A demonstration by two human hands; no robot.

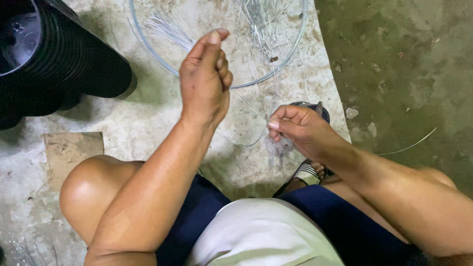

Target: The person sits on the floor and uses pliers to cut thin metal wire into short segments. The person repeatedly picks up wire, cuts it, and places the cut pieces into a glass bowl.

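- left hand [206, 79] raised over the floor, fingers curled together with thumb up, pinching a thin clear strand [244, 103] that runs down and right toward the other hand
- right hand [295, 129] lower and to the right, fingertips [274, 125] pinched on the same strand, other fingers folded in
- strand is taut-ish between both hands, very fine, hard to follow where it crosses the pale floor
- big clear wire-like hoop [295, 42] lies on the concrete floor [148, 123] just beyond the left hand, with a bundle of thin clear strands [167, 27] spread inside it
- smaller clear loop [246, 143] sits on the floor between the two hands
- stack of black round containers [54, 59] lies tilted at the top left, well apart from the hands
- piece of brown cardboard [71, 152] flat on the floor beside the left knee
- a loose strand [409, 145] lies on the darker floor to the right
- person is crouched, knees apart, dark shorts, sandalled foot [308, 173] under the right wrist
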